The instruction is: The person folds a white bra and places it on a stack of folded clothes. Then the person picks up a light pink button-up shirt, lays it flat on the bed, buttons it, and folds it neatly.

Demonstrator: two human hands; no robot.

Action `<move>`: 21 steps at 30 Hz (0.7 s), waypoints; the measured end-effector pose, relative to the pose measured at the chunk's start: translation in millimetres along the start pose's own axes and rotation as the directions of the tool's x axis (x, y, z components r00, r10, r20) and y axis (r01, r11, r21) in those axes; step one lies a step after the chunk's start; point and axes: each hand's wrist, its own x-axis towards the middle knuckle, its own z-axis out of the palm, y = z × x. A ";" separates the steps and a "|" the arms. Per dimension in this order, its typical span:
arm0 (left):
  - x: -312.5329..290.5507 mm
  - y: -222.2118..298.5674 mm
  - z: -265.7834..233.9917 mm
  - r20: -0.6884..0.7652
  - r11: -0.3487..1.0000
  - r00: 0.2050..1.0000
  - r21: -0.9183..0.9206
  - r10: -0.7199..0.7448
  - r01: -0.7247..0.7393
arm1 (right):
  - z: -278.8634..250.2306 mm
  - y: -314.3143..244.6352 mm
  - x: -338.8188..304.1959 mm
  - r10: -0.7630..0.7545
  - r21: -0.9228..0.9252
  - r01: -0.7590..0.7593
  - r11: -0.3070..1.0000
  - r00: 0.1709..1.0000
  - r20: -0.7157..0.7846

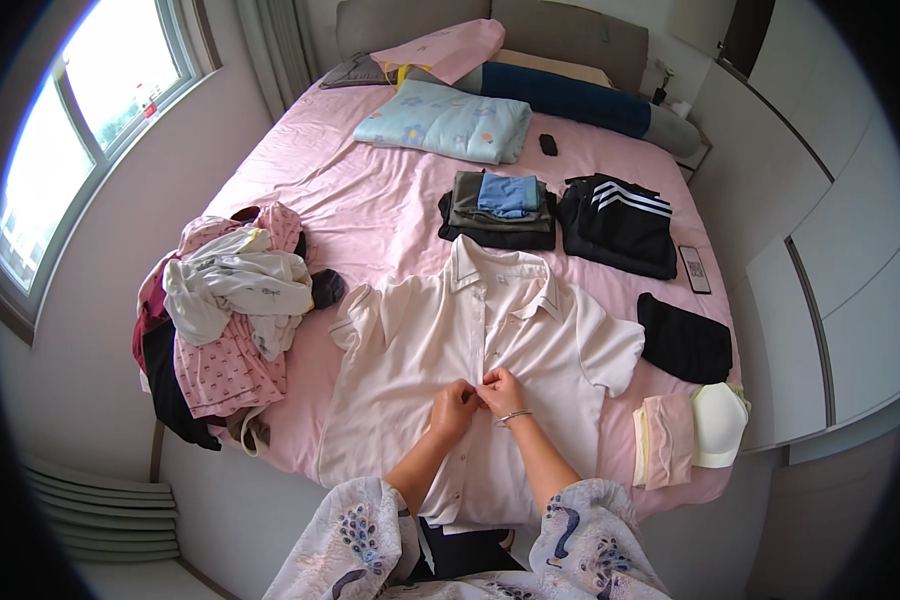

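Observation:
A cream short-sleeved shirt lies spread face up on the bed, its collar pointing away from me and its hem hanging over the near edge. Both my hands meet at its button placket, about mid-front. The fingers of my left hand pinch the placket edge. My right hand, with a bracelet on the wrist, pinches the same edge just beside it. Above the hands the front looks partly fastened, with the collar open. Whether a button sits between my fingertips is hidden.
A loose clothes heap lies left. Folded dark clothes, black striped clothing, a phone-like rectangle, a folded black garment, folded pink cloth and a pale bra lie beyond and right. A blue quilt lies farther back.

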 end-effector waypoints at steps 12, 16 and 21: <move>9.2 -6.8 0.7 0.236 0.691 0.939 -0.636 -0.251 0.344 | 0.3 -0.7 -2.2 -0.025 0.127 0.024 0.992 1.000 0.009; 15.7 -4.8 -12.3 0.395 0.587 0.853 -0.620 -0.341 0.521 | 5.7 2.0 -6.6 -0.362 -0.348 0.332 0.877 0.932 -0.023; 18.5 -33.0 -28.7 0.002 0.880 0.983 -0.445 -0.184 0.165 | -16.8 -44.9 -29.0 -0.420 -0.478 0.302 0.825 0.893 -0.162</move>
